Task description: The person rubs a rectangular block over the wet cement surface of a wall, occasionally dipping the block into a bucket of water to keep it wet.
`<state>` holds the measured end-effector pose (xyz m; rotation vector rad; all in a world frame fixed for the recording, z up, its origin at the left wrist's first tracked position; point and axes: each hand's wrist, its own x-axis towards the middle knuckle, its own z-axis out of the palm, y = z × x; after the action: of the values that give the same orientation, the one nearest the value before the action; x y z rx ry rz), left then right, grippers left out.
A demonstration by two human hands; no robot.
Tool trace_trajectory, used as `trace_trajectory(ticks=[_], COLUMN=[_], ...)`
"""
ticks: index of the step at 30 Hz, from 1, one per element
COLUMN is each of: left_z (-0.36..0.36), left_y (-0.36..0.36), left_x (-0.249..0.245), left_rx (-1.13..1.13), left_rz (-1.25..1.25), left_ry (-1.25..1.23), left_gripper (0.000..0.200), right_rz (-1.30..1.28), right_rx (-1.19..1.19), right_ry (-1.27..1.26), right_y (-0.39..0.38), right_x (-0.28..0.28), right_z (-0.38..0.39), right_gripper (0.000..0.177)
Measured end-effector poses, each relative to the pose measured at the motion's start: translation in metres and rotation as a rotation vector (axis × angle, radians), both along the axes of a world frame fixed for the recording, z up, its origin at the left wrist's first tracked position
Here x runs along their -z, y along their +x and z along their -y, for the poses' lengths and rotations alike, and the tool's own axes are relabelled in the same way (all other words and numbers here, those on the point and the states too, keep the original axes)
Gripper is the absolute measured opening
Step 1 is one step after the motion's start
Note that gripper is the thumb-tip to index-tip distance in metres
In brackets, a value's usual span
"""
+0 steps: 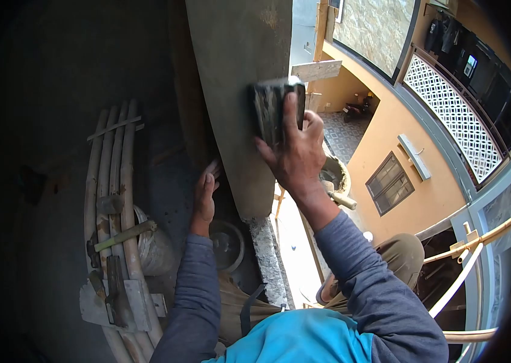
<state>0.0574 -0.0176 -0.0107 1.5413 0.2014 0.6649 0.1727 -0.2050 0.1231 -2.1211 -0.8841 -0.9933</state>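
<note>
My right hand (301,145) is wrapped round a dark, worn rectangular float (269,112), which lies against the grey plastered column (237,60). Its thumb and index finger press along the tool. Lower and to the left, my left hand (208,184) is beside the column's shadowed left edge, with its fingers apart and nothing seen in it. Whether its fingertips touch the column cannot be made out.
On the left, bamboo poles (107,163) carry a hammer (125,236) and trowels. A round bucket (228,245) stands below my left hand. Rough masonry (266,260) lies under the column. At right are a bucket of mortar (335,172) and bamboo scaffolding (458,287).
</note>
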Motion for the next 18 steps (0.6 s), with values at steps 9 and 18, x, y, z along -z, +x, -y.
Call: trace_trajectory(ticks=[9, 18], left_z=[-0.003, -0.004], left_y=[0.003, 0.002], left_x=[-0.002, 0.0], left_rx=[-0.069, -0.081], left_rz=[0.025, 0.004], left_ry=[-0.019, -0.024], left_gripper=[0.081, 0.081], right_rz=[-0.128, 0.317], right_rx=[-0.107, 0.014], right_ry=[0.013, 0.174], right_y=[-0.02, -0.002], right_x=[0.09, -0.168], right_z=[0.019, -0.007], right_gripper=[0.101, 0.086])
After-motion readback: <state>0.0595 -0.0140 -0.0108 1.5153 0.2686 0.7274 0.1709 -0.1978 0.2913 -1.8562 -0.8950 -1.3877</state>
